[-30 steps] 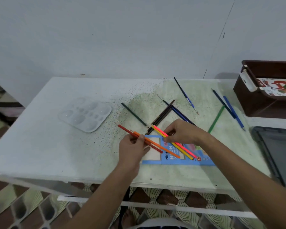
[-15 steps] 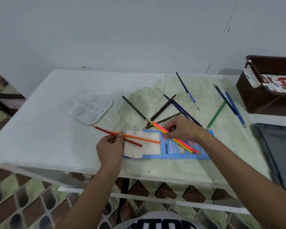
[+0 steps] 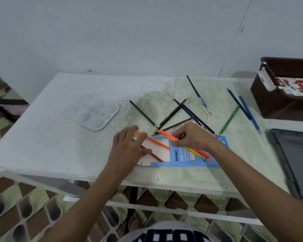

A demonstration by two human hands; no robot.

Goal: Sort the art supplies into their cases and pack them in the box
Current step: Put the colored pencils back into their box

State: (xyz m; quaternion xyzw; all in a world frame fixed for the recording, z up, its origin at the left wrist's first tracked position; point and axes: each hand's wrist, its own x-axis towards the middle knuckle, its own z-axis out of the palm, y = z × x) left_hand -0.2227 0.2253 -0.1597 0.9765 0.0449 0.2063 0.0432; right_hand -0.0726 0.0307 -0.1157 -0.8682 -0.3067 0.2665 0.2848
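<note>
We judge the sorting barely begun. The blue pencil case (image 3: 182, 155) lies flat near the front edge of the tabletop (image 3: 42, 137), and no pencil looks to be inside it yet. The orange pencil (image 3: 157, 142) and the red pencil (image 3: 155, 157) lie across its pale end, while the pink and yellow pencils (image 3: 168, 136) cross its printed face. Behind the case a cluster of dark and brown pencils (image 3: 173, 114) lies crossed; a dark green pencil (image 3: 142, 112) sits just left of them, a thin brush (image 3: 198, 94) further back, and a green pencil (image 3: 228, 120) with two blue pencils (image 3: 247, 110) off to the right. The clear paint palette (image 3: 91, 111) rests well apart on the left. The brown box (image 3: 269, 105) stands at the far right with a printed pack already in it, so nearly all the packing is left.

Our left hand (image 3: 129, 147) has its grip open, fingers spread and nearly straight over the orange and red pencils, touching or just above them; we cannot tell which. Our right hand (image 3: 194, 137) has its grip closed in a pinch on the pink and yellow pencils, holding them against the case
</note>
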